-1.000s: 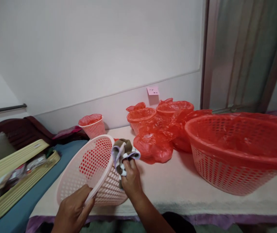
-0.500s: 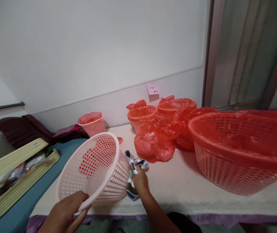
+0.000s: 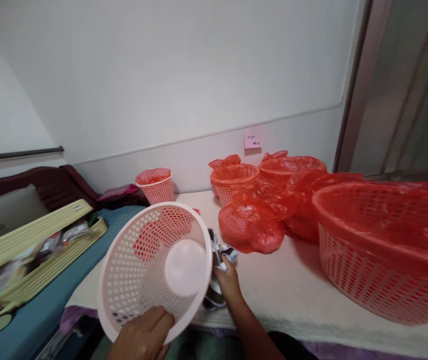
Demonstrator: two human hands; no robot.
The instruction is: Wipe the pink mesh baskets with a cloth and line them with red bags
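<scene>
Pale pink basket (image 3: 185, 268) tilted, its inner base visible; patterned cloth (image 3: 214, 300) just beside it.
Left hand (image 3: 144, 331) grips the near rim; right hand (image 3: 229, 280) holds the bunched cloth, wall contact unclear. Basket is left of red plastic bags (image 3: 251, 231).

Looks like a home, perhaps a bedroom or sitting room | shows dark red-brown backrest (image 3: 58, 185) with grey cushion (image 3: 15, 212), blue cover (image 3: 60, 286) spread before it | includes plain white wall (image 3: 184, 75), framed glazed door (image 3: 401, 95) at right | has surface draped in white fleecy cloth (image 3: 289, 285), purple fabric (image 3: 74, 317) below its edge
</scene>
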